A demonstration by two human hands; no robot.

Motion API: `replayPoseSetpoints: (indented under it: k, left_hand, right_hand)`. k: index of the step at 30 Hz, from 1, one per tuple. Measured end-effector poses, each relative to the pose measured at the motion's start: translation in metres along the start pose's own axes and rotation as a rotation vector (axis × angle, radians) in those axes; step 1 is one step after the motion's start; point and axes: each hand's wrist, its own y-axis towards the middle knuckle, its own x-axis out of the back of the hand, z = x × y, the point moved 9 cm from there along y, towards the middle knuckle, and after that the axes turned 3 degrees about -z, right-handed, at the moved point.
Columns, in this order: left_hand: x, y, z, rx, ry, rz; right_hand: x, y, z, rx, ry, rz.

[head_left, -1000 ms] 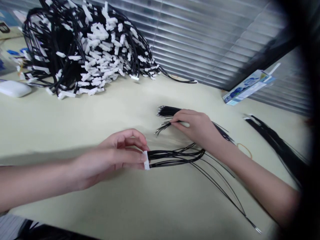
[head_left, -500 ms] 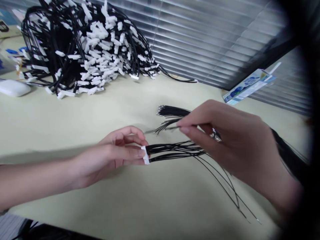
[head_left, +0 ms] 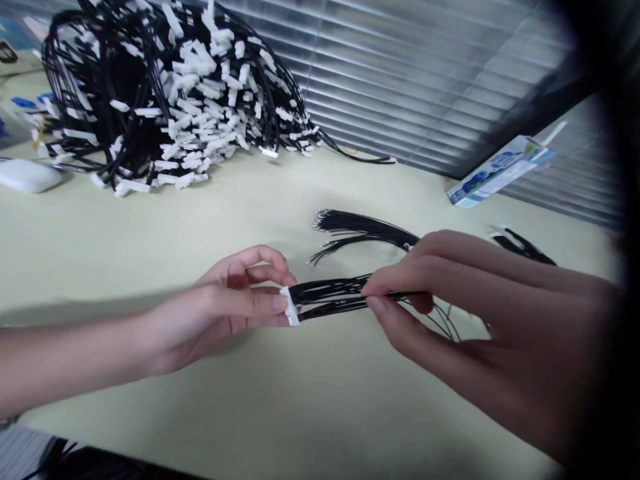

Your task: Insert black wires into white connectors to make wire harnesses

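Between thumb and fingers, my left hand (head_left: 240,300) grips a white connector housing (head_left: 290,307) near the middle of the table. Many thin black wires (head_left: 330,290) run out of the housing to the right, in an upper and a lower group. My right hand (head_left: 450,313) pinches a black wire (head_left: 395,295) between thumb and forefinger, over those wires and right of the housing. The pinched wire's front end is hard to make out. Just behind lies a bundle of loose black wires (head_left: 370,225) with shiny metal tips; its far end goes behind my right hand.
A large heap of black cables with white connectors (head_left: 200,120) fills the back left. A white rounded object (head_left: 30,175) lies at the left. At the back right, a blue and white box (head_left: 500,170) leans by the blinds (head_left: 400,80). More black cables (head_left: 523,245) lie beyond my right hand.
My right hand has moved down and toward me with its wire, from beside the loose bundle to over the housing's wires. My left hand stays nearly still.
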Motion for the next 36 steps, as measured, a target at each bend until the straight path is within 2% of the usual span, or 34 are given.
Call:
replayPoseSetpoints:
  k: [17, 36]
  left_hand:
    - [-0.0007, 0.0004, -0.0011, 0.004, -0.011, -0.002]
    - [-0.0006, -0.0001, -0.0006, 0.008, -0.011, -0.011]
  right_hand:
    - [-0.0012, 0.0029, -0.0002, -0.004, 0.019, 0.024]
    - [-0.008, 0.0031, -0.0039, -0.042, 0.001, -0.015]
